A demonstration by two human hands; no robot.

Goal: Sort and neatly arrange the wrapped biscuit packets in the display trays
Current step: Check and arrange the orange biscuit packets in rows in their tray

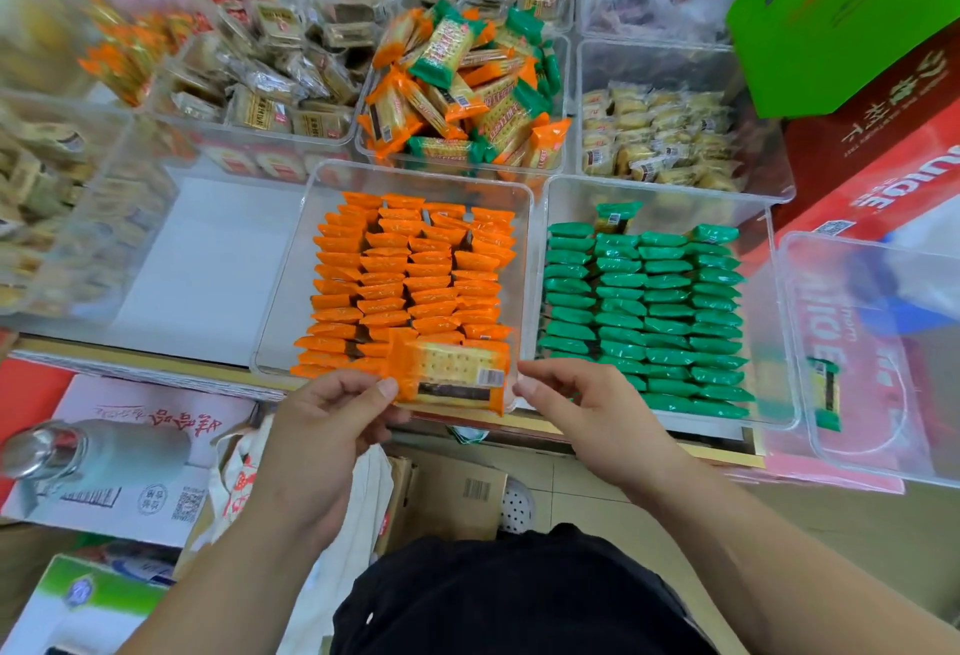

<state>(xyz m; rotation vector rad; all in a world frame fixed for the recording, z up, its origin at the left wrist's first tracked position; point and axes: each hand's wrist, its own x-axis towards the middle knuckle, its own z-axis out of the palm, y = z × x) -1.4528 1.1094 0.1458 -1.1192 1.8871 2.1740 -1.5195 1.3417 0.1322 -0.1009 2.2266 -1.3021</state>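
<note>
Two clear display trays sit side by side at the counter edge. The orange tray (pixel 415 166) holds four rows of orange packets standing on edge, and the green tray (pixel 649 184) holds green ones packed likewise, evidently so each colour reads as one block. Behind them, the mixed tray (pixel 363 145) is heaped with both colours unsorted, so sorting appears well advanced but unfinished. The left hand (pixel 332 415) pinches the left end of an orange packet (pixel 449 376), held flat over the orange tray's near edge, probably to slot it into the front row. The right hand (pixel 576 405) reaches toward the packet's right end with fingers extended; whether it grips cannot be told. One green packet (pixel 615 217) lies out of line at the back of the green tray.
</note>
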